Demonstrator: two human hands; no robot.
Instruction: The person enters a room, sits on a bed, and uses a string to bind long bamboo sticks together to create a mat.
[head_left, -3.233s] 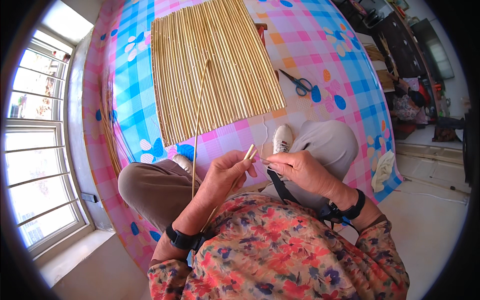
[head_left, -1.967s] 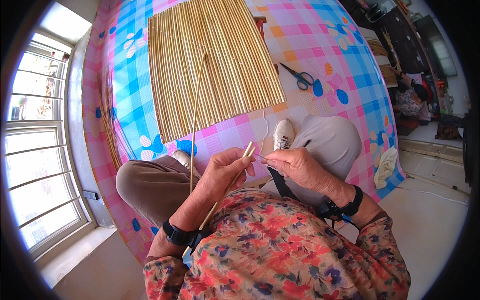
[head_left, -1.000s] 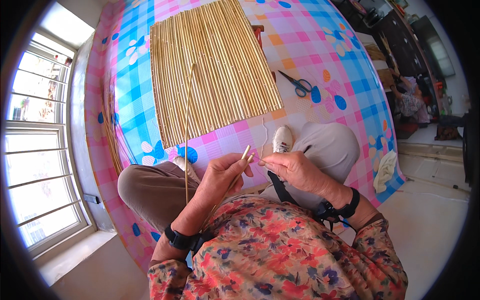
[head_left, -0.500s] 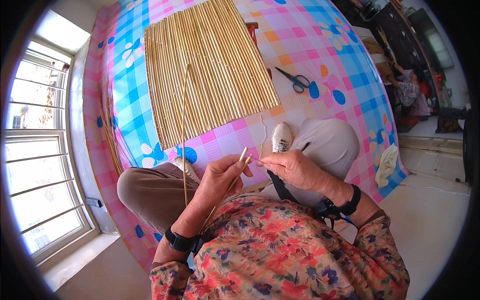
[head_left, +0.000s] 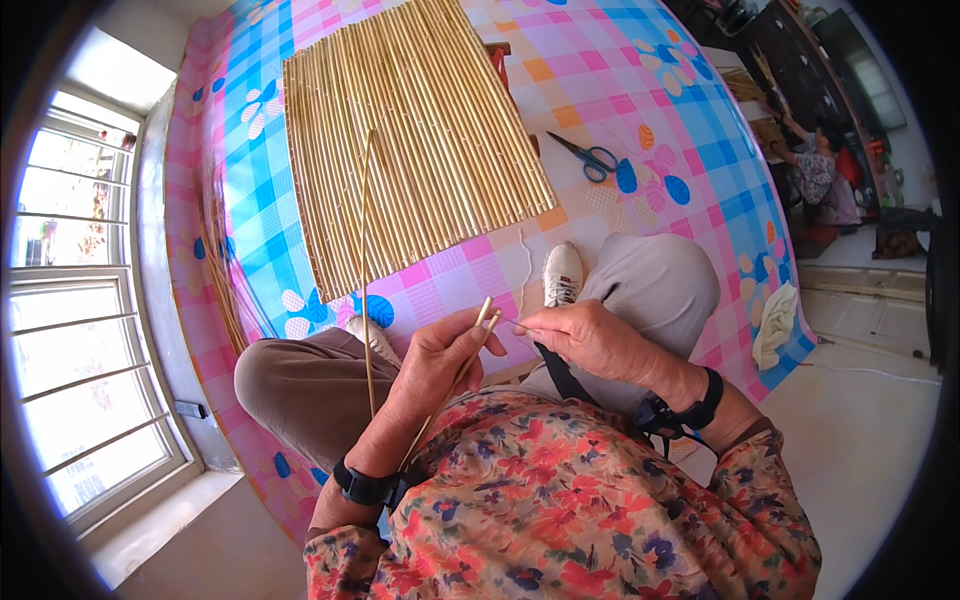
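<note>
My left hand [head_left: 447, 352] is closed round thin tan reed stalks [head_left: 487, 308]; two of their ends stick up past the thumb and fingers. The rest of the stalks runs back along my left forearm. Just to the right, my right hand [head_left: 575, 335] pinches a thin needle [head_left: 514, 323], whose tip points at the stalk ends. Whether it touches them I cannot tell. Ahead of my hands lies a mat [head_left: 410, 150] of stalks laid side by side and stitched across. One long stalk [head_left: 364, 240] slants from the mat toward my left forearm.
Dark-handled scissors [head_left: 590, 160] lie right of the mat on the checked floor sheet [head_left: 620, 90]. A white cord [head_left: 525, 270] trails near my shoe. Loose stalks [head_left: 215, 260] lie by the window wall. A pale cloth [head_left: 775, 325] rests at the sheet's right edge; another person [head_left: 815, 175] sits beyond.
Both hands hold nearly the same places and grips. The view has shifted slightly, so the mat appears a little further left.
</note>
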